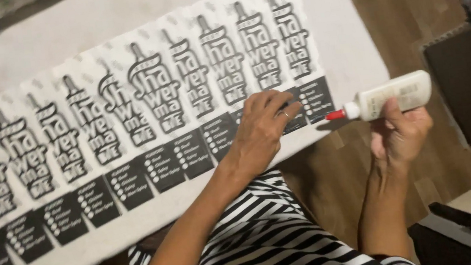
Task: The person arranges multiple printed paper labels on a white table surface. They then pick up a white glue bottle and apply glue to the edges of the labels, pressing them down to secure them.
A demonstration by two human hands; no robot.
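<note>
Left hand (262, 129): lay flat, fingers spread, pressing on the printed sheets (143, 108).
Right hand (398, 133): gripped a white glue bottle (390, 97), red tip toward the sheets.
Sheets: overlapped in a row on the table (343, 35).

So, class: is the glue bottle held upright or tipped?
Tipped: the glue bottle lies sideways in the right hand, red nozzle pointing left.
</note>
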